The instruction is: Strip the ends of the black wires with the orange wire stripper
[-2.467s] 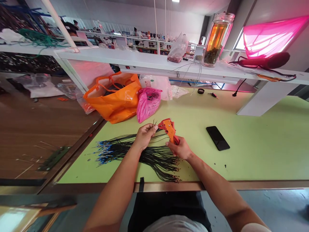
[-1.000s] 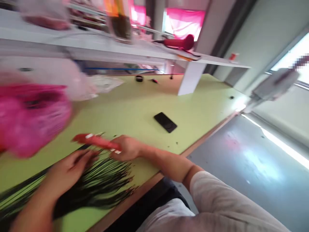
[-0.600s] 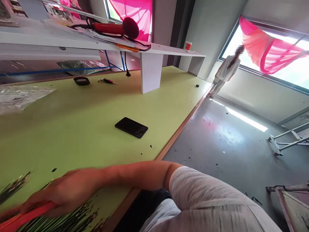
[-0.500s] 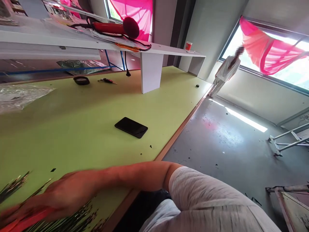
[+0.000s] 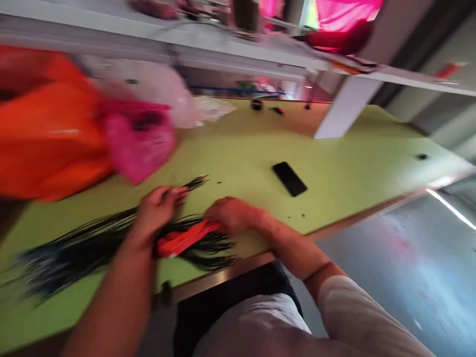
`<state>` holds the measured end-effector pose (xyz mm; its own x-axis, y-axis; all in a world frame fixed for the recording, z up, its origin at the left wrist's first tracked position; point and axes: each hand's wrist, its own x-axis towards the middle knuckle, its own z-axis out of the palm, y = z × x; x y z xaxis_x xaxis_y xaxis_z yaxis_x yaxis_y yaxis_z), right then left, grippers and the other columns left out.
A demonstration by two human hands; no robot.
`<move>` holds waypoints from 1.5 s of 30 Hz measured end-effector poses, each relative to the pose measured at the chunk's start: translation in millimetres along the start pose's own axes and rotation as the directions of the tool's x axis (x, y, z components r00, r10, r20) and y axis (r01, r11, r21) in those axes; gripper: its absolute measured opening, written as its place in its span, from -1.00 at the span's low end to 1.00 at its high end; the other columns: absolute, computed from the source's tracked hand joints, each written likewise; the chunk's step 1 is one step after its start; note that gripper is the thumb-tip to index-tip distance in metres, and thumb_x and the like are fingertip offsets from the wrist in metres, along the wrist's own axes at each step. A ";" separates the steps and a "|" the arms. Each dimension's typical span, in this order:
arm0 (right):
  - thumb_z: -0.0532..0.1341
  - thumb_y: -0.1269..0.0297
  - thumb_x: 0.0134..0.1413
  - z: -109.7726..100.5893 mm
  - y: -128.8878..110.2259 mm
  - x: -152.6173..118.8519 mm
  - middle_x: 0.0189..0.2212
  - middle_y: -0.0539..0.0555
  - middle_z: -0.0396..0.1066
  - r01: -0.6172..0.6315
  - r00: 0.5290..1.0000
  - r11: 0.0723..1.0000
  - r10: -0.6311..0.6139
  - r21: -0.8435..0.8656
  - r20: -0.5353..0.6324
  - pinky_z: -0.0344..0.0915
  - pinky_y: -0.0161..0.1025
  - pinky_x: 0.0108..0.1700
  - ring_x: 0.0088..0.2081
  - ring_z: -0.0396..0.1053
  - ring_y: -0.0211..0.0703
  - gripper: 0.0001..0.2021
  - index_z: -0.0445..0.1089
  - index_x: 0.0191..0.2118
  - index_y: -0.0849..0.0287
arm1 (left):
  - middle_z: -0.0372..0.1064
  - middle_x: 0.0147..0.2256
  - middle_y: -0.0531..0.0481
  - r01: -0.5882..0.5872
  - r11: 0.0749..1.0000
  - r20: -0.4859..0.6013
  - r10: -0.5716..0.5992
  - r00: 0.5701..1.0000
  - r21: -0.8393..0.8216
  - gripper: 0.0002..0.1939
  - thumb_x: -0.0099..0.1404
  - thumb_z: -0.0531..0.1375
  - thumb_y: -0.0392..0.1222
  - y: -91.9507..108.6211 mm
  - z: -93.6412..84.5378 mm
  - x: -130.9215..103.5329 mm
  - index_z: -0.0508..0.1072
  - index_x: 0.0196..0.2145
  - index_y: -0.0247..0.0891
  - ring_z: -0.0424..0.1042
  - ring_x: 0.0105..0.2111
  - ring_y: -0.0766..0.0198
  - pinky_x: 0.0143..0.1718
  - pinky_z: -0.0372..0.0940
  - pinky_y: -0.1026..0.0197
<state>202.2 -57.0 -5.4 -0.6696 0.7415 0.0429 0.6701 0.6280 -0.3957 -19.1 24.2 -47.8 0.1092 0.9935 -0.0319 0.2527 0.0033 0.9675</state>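
Observation:
My left hand point(image 5: 158, 208) is closed around a small bunch of thin black wires point(image 5: 196, 183), whose ends poke out past the fingers. Just right of it, my right hand point(image 5: 230, 215) grips an orange-red tool point(image 5: 182, 240); motion blur hides its exact kind. Under both hands a large pile of black wires point(image 5: 92, 248) lies along the bench, its left ends fanned out and its right ends below my right hand.
Orange point(image 5: 55, 134) and pink plastic bags point(image 5: 141, 139) lie at the left of the green bench point(image 5: 241, 148). A black phone point(image 5: 289, 178) rests to the right. Behind runs a white shelf point(image 5: 230, 47) with a support panel point(image 5: 347, 106). Small dark items sit farther back.
The view has swung left, bringing my left hand, the bags and the whole wire pile into sight. The person by the window has left the view. My right hand still holds the orange-red tool.

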 end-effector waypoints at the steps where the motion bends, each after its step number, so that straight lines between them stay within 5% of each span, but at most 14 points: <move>1: 0.37 0.33 0.21 0.1 5.2 -0.2 -0.10 0.18 0.61 0.029 1.000 0.999 -0.029 0.025 0.007 0.35 -0.06 0.11 0.00 0.51 0.04 -0.78 0.51 -0.04 0.15 | 0.64 -0.02 -0.24 -0.027 0.999 0.003 0.027 1.000 -0.043 -0.37 0.10 0.33 0.44 -4.4 0.3 5.9 0.48 -0.25 -0.22 0.62 -0.05 -0.02 0.09 0.48 -0.17; 6: 0.34 0.39 0.15 -1.0 28.8 -1.4 0.23 0.38 0.44 0.120 0.989 0.975 -0.101 0.186 -0.107 0.29 0.10 0.26 0.24 0.40 0.18 -0.72 0.50 0.00 0.24 | 0.63 -0.21 -0.18 -0.021 0.986 -0.041 0.015 0.999 -0.165 -0.37 0.09 0.37 0.40 -3.3 -5.5 15.0 0.50 -0.26 -0.27 0.59 -0.32 0.18 -0.30 0.48 0.16; 11: 0.33 0.24 0.22 -13.2 43.2 -9.4 0.31 0.33 0.36 0.059 0.975 0.863 0.059 0.501 -0.216 0.27 0.05 0.30 0.30 0.35 0.11 -0.70 0.48 0.04 0.20 | 0.55 -0.41 -0.06 -0.012 0.983 0.024 0.016 1.000 -0.185 -0.40 0.07 0.42 0.35 6.6 -8.2 5.0 0.56 -0.26 -0.29 0.33 -0.55 0.36 -0.54 0.21 0.30; 17: 0.39 0.03 0.21 -22.0 45.0 -8.3 -0.27 0.13 0.56 -0.037 0.945 0.450 0.305 0.892 -0.114 0.46 -0.10 -0.12 -0.25 0.52 -0.09 -0.66 0.45 -0.13 0.22 | 0.56 -0.40 -0.08 0.048 0.953 0.117 -0.013 0.993 -0.300 -0.41 -0.03 0.51 0.27 13.7 -7.1 2.5 0.51 -0.32 -0.30 0.25 -0.57 0.42 -0.55 0.12 0.32; 23: 0.48 0.09 0.04 -17.5 42.0 -5.2 -0.31 0.12 0.59 -0.215 0.914 0.130 0.375 0.968 0.153 0.49 -0.21 -0.30 -0.36 0.61 -0.09 -0.59 0.46 -0.09 0.24 | 0.49 -0.43 -0.03 0.018 0.930 0.120 0.028 0.992 -0.366 -0.49 0.02 0.51 0.18 18.0 -8.3 1.3 0.51 -0.37 -0.31 0.19 -0.57 0.46 -0.57 0.01 0.33; 36: 0.50 0.16 -0.01 -3.2 31.9 2.8 -0.31 0.13 0.61 -0.263 0.929 0.004 0.272 0.965 0.252 0.54 -0.18 -0.31 -0.36 0.64 -0.04 -0.55 0.47 -0.05 0.28 | 0.29 -0.55 0.11 0.027 0.900 0.117 0.027 0.993 -0.436 -0.54 -0.03 0.52 0.10 27.2 -9.8 -1.7 0.50 -0.41 -0.31 0.08 -0.61 0.51 -0.56 -0.10 0.35; 45: 0.53 0.07 -0.05 1.6 28.1 4.1 -0.31 0.11 0.60 -0.273 0.933 0.049 0.256 0.961 0.252 0.52 -0.21 -0.33 -0.36 0.63 -0.05 -0.52 0.47 -0.11 0.25 | 0.22 -0.60 0.15 0.031 0.922 0.128 0.020 0.992 -0.385 -0.54 -0.02 0.50 0.14 29.5 -9.4 -3.7 0.48 -0.43 -0.28 0.03 -0.63 0.48 -0.56 -0.11 0.32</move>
<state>217.7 -36.7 -17.9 -0.5337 0.7935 -0.2924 -0.0925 -0.3984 -0.9125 -21.1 21.7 -16.8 0.2366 0.9706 -0.0442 -0.1341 0.0776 0.9879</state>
